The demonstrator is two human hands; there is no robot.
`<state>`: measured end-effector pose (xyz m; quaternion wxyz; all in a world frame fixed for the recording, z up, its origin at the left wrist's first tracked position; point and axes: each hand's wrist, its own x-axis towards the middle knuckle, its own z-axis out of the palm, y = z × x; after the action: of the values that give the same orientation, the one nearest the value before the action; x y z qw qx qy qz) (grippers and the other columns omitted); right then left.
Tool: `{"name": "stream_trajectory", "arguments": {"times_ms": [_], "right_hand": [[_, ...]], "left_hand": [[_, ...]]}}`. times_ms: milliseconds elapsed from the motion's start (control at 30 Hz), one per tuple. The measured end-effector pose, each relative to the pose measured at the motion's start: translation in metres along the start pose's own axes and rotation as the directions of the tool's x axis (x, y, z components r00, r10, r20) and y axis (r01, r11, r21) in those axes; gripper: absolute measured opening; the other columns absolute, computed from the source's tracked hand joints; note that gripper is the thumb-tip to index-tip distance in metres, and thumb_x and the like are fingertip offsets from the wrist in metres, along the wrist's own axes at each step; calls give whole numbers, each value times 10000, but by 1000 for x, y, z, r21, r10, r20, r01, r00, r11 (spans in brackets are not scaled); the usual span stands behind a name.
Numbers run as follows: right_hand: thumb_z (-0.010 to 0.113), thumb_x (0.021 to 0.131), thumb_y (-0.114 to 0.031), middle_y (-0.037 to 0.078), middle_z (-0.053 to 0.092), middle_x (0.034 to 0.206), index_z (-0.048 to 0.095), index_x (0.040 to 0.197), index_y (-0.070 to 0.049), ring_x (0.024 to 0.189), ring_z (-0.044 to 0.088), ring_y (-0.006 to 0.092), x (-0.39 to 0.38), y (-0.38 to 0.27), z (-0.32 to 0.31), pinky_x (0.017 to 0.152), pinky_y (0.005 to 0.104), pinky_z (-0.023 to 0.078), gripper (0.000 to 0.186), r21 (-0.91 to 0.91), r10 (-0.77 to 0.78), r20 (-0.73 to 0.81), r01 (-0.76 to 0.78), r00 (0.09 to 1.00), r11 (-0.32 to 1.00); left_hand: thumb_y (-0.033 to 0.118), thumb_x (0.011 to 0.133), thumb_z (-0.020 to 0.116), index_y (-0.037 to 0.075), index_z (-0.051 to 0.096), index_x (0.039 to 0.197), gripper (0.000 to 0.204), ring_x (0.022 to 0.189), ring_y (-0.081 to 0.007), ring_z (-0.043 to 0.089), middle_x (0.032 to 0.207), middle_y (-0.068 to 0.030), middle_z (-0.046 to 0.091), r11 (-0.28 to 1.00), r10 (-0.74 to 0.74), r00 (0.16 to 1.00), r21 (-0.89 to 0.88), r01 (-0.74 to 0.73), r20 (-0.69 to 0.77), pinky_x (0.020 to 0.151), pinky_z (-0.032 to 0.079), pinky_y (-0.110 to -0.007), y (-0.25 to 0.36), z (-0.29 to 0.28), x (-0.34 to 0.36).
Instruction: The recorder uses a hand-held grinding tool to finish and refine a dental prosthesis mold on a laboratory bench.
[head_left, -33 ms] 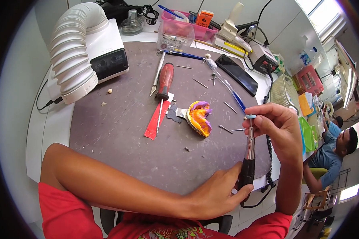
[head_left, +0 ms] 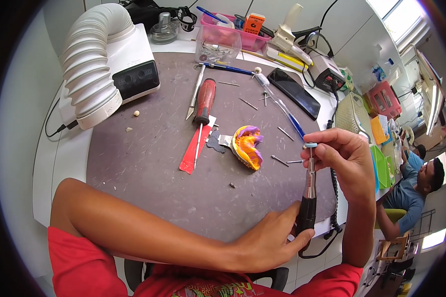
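Dark grey desk (head_left: 148,163), rounded front edge, scratched and dusty. White extraction unit with ribbed hose (head_left: 91,59) at far left corner, black cable trailing off the left side. Pink plastic tray (head_left: 233,37) and clear box of small parts at the back edge, black phone (head_left: 293,92) lying flat to their right, small control box with cables behind it. White lattice basket (head_left: 354,114) off the right edge.

Left hand (head_left: 272,242) low and near centre-right, forearm crossing from lower left, fingers wrapped around black lower body of rotary handpiece (head_left: 308,198). Handpiece held upright, metal upper shaft pointing up, near the front right edge of desk, coiled black cord hanging beside it. Right hand (head_left: 349,158) closed over top of handpiece, thumb and fingertips pinching small pale disc bit (head_left: 310,145) at its tip.

Orange, yellow and purple dental cast (head_left: 248,146) on desk just left of right hand, apart from it. Red-handled screwdriver (head_left: 203,106) left of cast, blade lying over flat red strip (head_left: 195,151). Scalpel-like metal tool beside screwdriver. Blue-handled brush (head_left: 282,106) running diagonally towards right hand. Several loose thin burs (head_left: 285,133) scattered around cast.

Another person seated at far right, beyond desk.
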<state>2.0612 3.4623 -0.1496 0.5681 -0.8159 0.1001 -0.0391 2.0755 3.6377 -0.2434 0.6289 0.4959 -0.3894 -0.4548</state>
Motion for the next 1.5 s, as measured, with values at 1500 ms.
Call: {"name": "stream_trajectory", "arguments": {"times_ms": [1500], "right_hand": [[720, 834, -300, 210, 698, 1052, 705, 1008, -14, 1031, 664, 374, 201, 75, -181, 875, 446, 528, 335, -824, -177, -541, -560, 822, -82]], "left_hand": [[174, 1017, 536, -22, 453, 1255, 319, 1088, -170, 612, 1145, -109, 622, 957, -112, 994, -271, 106, -6, 894, 548, -311, -12, 1, 12]]}}
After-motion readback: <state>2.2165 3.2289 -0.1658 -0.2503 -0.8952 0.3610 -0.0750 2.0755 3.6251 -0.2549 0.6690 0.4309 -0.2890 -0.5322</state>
